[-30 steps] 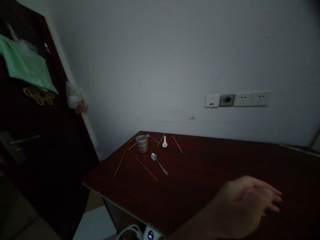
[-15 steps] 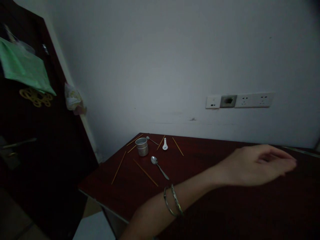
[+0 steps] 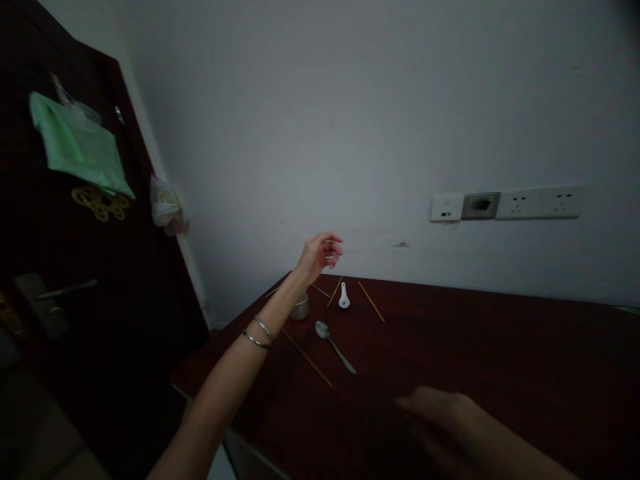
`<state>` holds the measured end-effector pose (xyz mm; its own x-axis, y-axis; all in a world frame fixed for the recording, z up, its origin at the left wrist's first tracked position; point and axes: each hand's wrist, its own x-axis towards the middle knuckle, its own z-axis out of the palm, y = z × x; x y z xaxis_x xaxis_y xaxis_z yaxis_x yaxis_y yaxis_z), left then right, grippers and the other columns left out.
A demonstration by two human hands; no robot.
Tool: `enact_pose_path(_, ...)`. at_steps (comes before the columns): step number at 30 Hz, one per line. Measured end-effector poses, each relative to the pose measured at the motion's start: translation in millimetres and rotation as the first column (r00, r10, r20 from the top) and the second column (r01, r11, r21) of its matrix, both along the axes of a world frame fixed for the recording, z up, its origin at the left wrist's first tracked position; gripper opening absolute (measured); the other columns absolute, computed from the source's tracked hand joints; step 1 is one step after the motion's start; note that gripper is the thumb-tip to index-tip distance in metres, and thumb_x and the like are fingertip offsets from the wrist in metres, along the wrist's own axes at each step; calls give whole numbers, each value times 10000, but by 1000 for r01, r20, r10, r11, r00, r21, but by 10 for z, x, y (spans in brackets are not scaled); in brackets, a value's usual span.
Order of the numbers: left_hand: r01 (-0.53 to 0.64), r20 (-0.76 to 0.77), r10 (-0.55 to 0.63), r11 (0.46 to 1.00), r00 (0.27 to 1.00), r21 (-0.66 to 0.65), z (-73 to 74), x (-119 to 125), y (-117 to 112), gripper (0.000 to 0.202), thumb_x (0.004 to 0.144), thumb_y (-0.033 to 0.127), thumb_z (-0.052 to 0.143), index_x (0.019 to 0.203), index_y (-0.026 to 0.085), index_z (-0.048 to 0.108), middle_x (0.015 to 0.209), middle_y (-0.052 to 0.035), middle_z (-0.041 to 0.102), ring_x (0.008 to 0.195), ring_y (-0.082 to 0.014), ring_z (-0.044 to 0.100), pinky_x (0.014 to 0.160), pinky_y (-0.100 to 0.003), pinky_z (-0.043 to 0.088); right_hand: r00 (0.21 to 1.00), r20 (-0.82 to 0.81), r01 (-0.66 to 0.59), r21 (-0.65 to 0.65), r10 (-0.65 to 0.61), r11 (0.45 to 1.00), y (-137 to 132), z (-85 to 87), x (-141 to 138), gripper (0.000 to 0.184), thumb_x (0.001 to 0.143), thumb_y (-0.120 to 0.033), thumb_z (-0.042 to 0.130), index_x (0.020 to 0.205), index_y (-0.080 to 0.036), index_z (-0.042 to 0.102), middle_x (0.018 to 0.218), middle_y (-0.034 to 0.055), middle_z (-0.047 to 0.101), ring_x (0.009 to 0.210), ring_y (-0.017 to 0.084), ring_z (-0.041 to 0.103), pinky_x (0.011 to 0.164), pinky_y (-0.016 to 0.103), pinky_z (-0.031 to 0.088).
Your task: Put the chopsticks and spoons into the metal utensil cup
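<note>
Your left hand, loosely curled with nothing visible in it, hung over the far edge of the table; your right hand was low at the near side, too blurred to tell whether it gripped anything. You seemed mid-reach; any pickup there called for lowering the fingers. The metal cup stood at the far left, partly hidden behind your left forearm. Half a second earlier, your left hand was farther right and your right hand was out of view.
</note>
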<state>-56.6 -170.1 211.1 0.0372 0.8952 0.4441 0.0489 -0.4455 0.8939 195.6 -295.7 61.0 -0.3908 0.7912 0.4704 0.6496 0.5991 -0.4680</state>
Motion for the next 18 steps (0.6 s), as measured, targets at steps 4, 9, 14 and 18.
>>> enact_pose_path(4, -364, -70, 368, 929, 927, 69, -44, -909, 168, 266, 764, 357, 417, 744, 119, 535, 549, -4, 539, 404, -59, 420, 401, -180, 335, 846, 260, -428, -190, 465, 884, 351, 310, -880, 262, 805, -137, 448, 997, -165, 623, 966, 73, 617, 867, 147, 594, 790, 229, 458)
enact_pose_path(9, -741, -698, 510, 670, 502, -43, -538, -1842, 145, 200, 759, 251, 416, 777, 117, 563, 593, -8, 573, 440, -59, 446, 418, -159, 354, 783, 478, -432, -42, 398, 901, 621, 165, -1849, 256, 787, -86, 423, 930, -57, 634, 973, 177, 608, 911, 229, 588, 779, 296, 452)
enact_pose_path(14, -807, -844, 332, 563, 421, -180, -1198, -2285, -146, 113, 639, 185, 572, 556, 111, 559, 440, 4, 504, 431, -112, 492, 430, -205, 399, 814, 492, -331, -42, 308, 943, 782, -135, -2288, 264, 794, -116, 438, 931, -45, 653, 973, 202, 609, 915, 268, 593, 758, 328, 459)
enact_pose_path(18, -820, -873, 256, 521, 416, -238, -1524, -2374, -262, 199, 658, 295, 612, 581, 119, 561, 469, -8, 520, 428, -139, 512, 428, -256, 438, 832, 483, -262, -90, 272, 961, 814, -242, -2406, 258, 790, -146, 467, 950, -73, 657, 982, 200, 605, 912, 276, 596, 723, 332, 474)
